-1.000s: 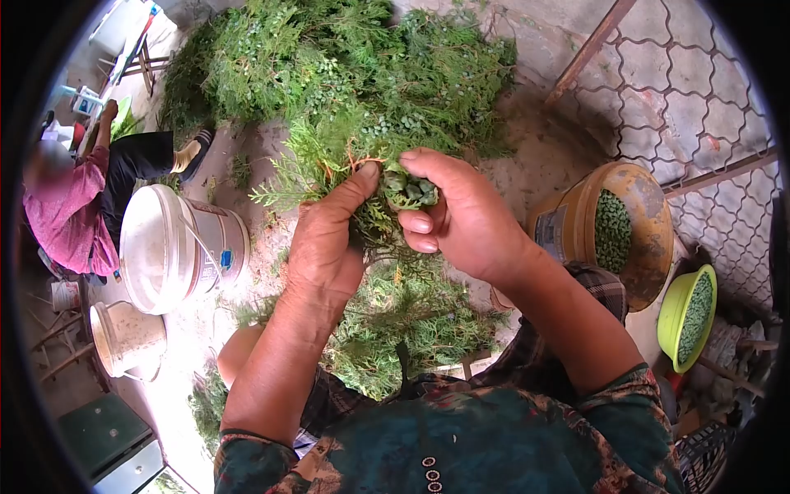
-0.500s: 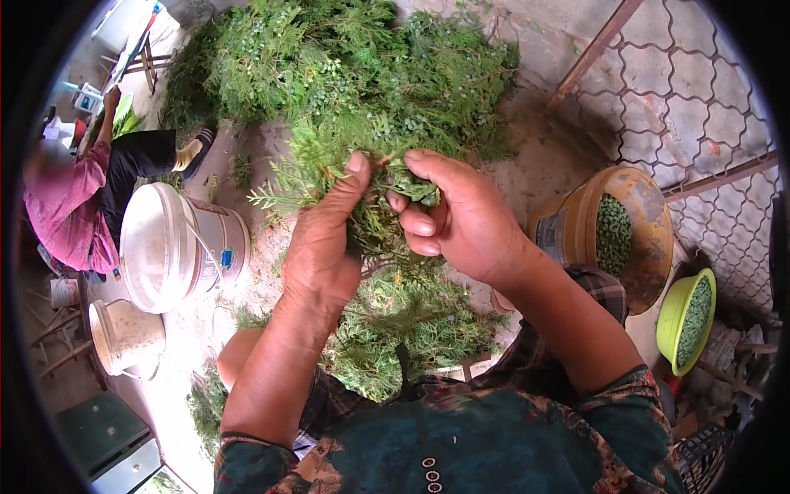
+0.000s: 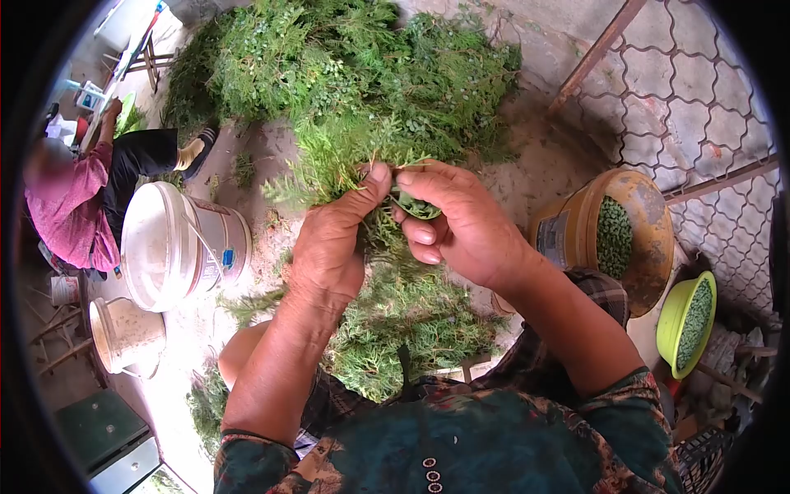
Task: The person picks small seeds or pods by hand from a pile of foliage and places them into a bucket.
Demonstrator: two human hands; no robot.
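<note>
A leafy green sprig (image 3: pixel 325 160) is held in my left hand (image 3: pixel 333 239), its thumb pressed on the stems and its fronds spreading up and to the left. Close beside it, my right hand (image 3: pixel 465 216) has its thumb and forefinger pinched at the same stems, with small green pieces (image 3: pixel 420 207) in its curled fingers. A large heap of green branches (image 3: pixel 329 66) lies on the floor beyond my hands. More cut branches (image 3: pixel 411 321) lie below my hands, between my knees.
Two white buckets (image 3: pixel 152 247) (image 3: pixel 123 333) stand at the left, near a seated person (image 3: pixel 74 206). At the right are a yellow bucket (image 3: pixel 650 239) and a lime-green basin (image 3: pixel 676 321), both holding green berries, beside a wire mesh (image 3: pixel 683 99).
My left thumb has moved right, nearer my right fingers. The sprig has shifted slightly right, and my right forefinger is now more bent over the stems.
</note>
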